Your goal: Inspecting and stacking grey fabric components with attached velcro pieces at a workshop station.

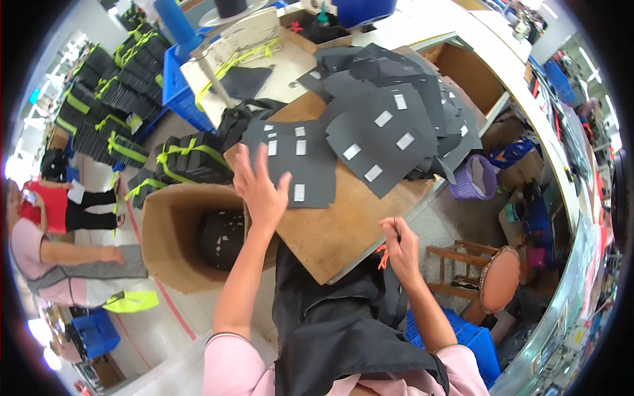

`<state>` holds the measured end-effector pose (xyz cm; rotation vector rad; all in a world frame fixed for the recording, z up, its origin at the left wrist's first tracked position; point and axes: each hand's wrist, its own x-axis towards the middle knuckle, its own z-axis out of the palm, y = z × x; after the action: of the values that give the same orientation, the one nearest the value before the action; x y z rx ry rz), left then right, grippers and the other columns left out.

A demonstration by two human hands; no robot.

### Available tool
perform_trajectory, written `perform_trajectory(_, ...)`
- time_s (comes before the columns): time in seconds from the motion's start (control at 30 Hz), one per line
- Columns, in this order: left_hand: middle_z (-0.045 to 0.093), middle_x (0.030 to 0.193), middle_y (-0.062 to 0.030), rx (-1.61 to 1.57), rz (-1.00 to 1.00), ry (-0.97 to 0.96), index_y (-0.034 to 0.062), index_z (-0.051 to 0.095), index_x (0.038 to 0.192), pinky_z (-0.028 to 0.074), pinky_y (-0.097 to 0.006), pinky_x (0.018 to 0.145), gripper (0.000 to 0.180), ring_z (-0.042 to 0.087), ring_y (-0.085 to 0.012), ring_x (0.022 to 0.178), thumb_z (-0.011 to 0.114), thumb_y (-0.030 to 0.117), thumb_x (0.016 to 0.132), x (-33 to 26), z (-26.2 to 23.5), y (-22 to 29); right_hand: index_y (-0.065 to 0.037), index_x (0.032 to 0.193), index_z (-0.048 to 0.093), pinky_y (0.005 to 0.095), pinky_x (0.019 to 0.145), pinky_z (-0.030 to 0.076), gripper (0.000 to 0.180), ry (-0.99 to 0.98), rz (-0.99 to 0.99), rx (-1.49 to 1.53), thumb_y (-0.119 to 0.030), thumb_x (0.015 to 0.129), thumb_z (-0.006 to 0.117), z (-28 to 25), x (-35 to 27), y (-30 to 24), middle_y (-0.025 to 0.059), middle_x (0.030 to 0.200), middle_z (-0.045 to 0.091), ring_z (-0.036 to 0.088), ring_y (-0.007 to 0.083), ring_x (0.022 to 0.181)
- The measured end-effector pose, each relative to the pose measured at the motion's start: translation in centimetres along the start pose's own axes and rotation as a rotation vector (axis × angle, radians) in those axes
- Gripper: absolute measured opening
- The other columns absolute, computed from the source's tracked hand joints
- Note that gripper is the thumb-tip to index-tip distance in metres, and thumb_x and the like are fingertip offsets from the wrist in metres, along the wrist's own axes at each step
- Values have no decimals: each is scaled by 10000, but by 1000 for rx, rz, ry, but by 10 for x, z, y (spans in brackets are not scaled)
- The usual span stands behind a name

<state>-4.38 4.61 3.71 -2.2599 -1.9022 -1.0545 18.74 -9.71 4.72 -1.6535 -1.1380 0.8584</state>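
My left hand (pixel 263 197), fingers spread and holding nothing, is over the lower left edge of a dark grey cut panel (pixel 316 165) with several white rectangles on it. Whether the fingertips touch the panel I cannot tell. To the right lies another dark panel (pixel 389 125) with white rectangles, on top of a loose pile of dark pieces (pixel 456 112). My right hand (pixel 401 251) is closed near the board's right front edge. It grips a small orange-handled tool (pixel 382 256), mostly hidden by the fingers; a thin dark tip shows above them.
A brown board (pixel 330 241) forms the work surface. At its left stands an open cardboard box (pixel 173 244) with dark pieces inside. A purple basket (pixel 474 179) and a wooden stool (pixel 500 278) are at the right. Stacks tied with yellow strips (pixel 191 157) and other people are at the left.
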Motion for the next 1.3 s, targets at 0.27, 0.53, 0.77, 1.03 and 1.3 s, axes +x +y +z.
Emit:
perform_trajectory(0.27,310,1392,-147,136,102,-258,157,451,1276,155,-569,1024,497,247,-314,1302,559,347,829,-29,37,-5,-68,1134,463,427,677,483,435,366,-319,-598,-143,759,669,-33,130,-8,123,1132,476,593,368,836)
perform_trajectory(0.53,328,1388,-153,203,107,-201,167,448,1276,168,-571,1020,526,264,-312,1304,533,412,818,-31,35,-15,-139,1014,465,437,656,480,371,370,-305,-762,-137,717,688,-23,159,8,70,1015,475,572,319,864)
perform_trajectory(0.77,286,1409,-149,29,5,-220,133,364,1330,145,-562,1032,608,227,-304,1324,550,414,824,-34,35,-22,-7,887,504,349,617,424,124,311,-531,-458,-31,799,589,-47,130,0,125,716,505,508,272,642)
perform_trajectory(1.03,343,1361,-190,-985,5,-339,7,202,1381,230,-440,1039,971,302,-306,1288,724,454,695,-29,-26,73,1,819,517,227,458,327,72,-101,-510,-344,50,776,546,-74,30,-68,33,624,474,410,65,514)
perform_trajectory(1.3,535,1078,-67,-1483,-171,-894,73,306,1367,383,-278,902,871,506,-140,977,779,325,680,-70,-70,72,4,802,535,191,456,292,77,-251,-173,-23,73,769,529,-58,1,-59,-24,629,479,387,24,509)
